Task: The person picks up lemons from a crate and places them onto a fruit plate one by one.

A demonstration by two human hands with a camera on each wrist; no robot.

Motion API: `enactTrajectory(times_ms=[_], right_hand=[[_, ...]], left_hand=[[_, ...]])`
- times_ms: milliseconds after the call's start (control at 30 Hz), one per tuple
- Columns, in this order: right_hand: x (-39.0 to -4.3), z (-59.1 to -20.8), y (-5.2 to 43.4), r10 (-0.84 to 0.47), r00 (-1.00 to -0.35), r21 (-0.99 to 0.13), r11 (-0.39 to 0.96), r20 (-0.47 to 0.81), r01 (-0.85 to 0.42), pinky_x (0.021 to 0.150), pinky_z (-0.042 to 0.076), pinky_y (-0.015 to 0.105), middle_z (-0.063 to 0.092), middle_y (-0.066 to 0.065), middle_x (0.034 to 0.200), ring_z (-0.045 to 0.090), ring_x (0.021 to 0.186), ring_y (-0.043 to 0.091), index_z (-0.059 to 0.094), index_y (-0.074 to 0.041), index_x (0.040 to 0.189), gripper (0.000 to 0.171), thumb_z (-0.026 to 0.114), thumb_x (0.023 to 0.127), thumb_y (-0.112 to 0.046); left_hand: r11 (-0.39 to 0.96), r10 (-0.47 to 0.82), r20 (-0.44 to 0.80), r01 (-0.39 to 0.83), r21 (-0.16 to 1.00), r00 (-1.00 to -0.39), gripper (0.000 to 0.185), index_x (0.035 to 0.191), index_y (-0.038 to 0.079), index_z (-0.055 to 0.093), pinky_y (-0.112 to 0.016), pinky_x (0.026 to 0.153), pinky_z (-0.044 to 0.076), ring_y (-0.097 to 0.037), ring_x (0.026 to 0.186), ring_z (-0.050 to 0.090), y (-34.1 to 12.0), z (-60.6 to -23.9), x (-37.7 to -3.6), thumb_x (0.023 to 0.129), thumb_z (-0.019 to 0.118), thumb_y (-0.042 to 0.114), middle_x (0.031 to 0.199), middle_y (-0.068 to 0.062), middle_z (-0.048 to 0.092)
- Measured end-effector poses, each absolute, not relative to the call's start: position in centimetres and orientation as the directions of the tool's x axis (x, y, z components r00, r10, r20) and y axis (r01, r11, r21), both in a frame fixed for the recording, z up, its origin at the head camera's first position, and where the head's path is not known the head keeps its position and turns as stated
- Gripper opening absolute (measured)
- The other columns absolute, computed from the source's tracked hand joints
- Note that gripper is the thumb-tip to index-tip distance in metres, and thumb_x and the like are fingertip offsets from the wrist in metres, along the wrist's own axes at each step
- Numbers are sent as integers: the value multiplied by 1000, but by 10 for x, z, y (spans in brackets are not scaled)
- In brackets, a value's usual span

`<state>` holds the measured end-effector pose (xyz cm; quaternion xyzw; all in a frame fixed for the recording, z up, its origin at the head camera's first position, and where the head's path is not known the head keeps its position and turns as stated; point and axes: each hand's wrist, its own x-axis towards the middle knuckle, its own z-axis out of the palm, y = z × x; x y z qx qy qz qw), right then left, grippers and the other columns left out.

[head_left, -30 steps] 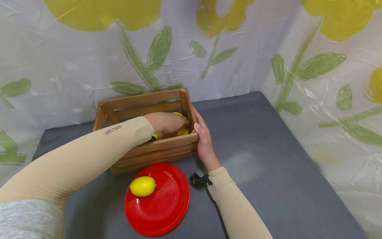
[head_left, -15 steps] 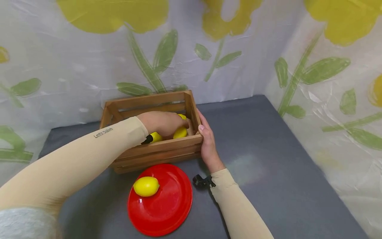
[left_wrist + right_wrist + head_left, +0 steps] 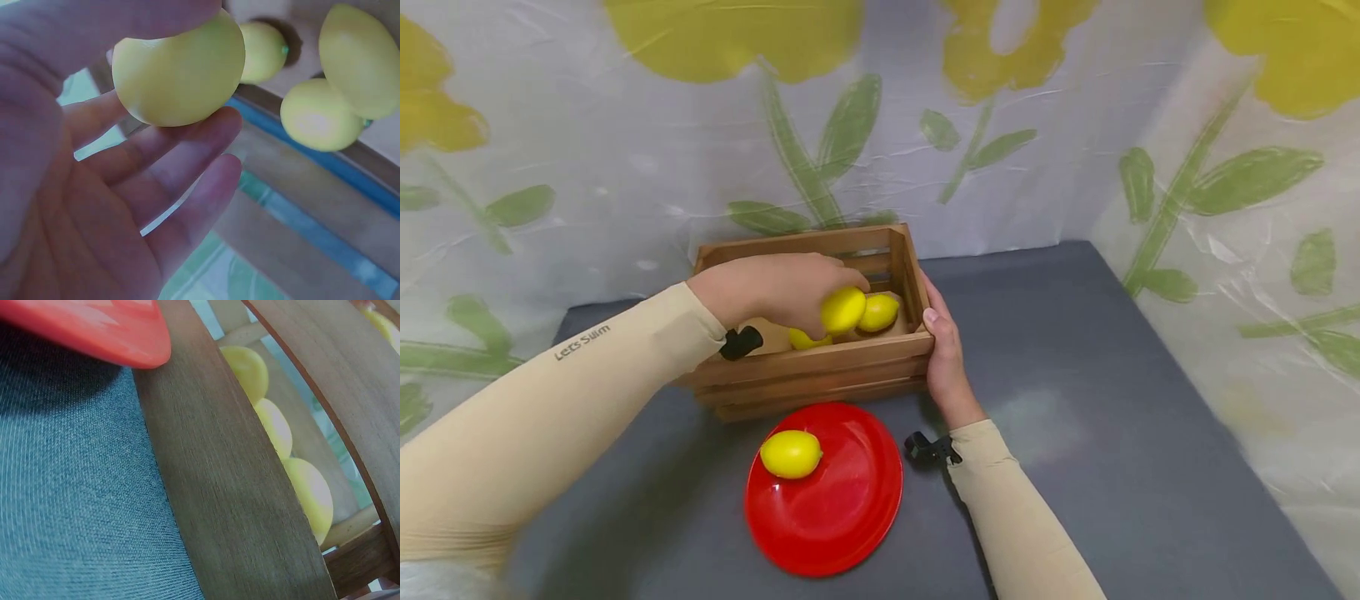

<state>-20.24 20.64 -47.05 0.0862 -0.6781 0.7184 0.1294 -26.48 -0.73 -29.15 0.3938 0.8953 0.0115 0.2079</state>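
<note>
My left hand (image 3: 775, 287) holds a lemon (image 3: 844, 310) between thumb and fingers inside the wooden crate (image 3: 820, 367), above the other lemons. In the left wrist view, the thumb crosses the top of this held lemon (image 3: 178, 78) and fingertips support its underside. More lemons lie on the crate's bottom, one lemon (image 3: 880, 313) near the right end and another partly hidden behind the front wall. My right hand (image 3: 947, 358) grips the crate's right end, its thumb over the corner and its fingers along the outer side.
A red plate (image 3: 827, 533) stands on the grey table (image 3: 1045, 467) in front of the crate, with one lemon (image 3: 791, 454) on it. Behind the crate hangs a flower-printed sheet (image 3: 685, 167). Through the slats in the right wrist view, several lemons (image 3: 309, 497) show.
My left hand has risen and drawn back leftward from the crate's right end, with a lemon in its fingers. The right hand keeps its grip on the crate. The head view has shifted slightly.
</note>
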Motion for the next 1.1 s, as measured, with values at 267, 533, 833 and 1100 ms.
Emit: enactTrajectory(times_ms=[267, 533, 833, 1100], right_hand=[[-208, -473, 214, 76, -954, -954, -52, 290, -294, 128, 26, 58, 37, -6, 174, 38, 156, 27, 41, -31, 168, 72, 35, 99, -52], [-209, -473, 222, 72, -959, -959, -54, 275, -279, 127, 27, 61, 36, -4, 174, 36, 157, 33, 39, -32, 168, 72, 34, 99, -52], [-208, -468, 231, 78, -959, -960, -40, 273, -277, 128, 27, 61, 35, -8, 174, 38, 155, 26, 38, -36, 168, 71, 34, 99, -55], [-209, -465, 232, 70, -962, -964, -28, 262, -265, 129, 27, 62, 33, -10, 174, 36, 157, 27, 37, -40, 167, 71, 34, 99, -58]], left_hand=[[710, 697, -294, 687, 156, -654, 77, 153, 26, 56, -46, 94, 57, -24, 110, 63, -23, -275, -243, 82, 87, 23, 134, -1, 65], [705, 706, -214, 699, 122, -675, 82, 155, 32, 54, -42, 87, 59, -19, 105, 63, -27, -263, -213, 81, 88, 35, 134, 4, 63], [654, 755, -216, 739, 162, -620, 84, 158, 34, 52, -37, 82, 59, -17, 101, 65, -20, -258, -186, 83, 88, 31, 143, 3, 60], [592, 802, -260, 778, 213, -539, 79, 156, 32, 53, -34, 83, 61, -15, 102, 64, -19, -267, -164, 86, 89, 33, 138, 4, 61]])
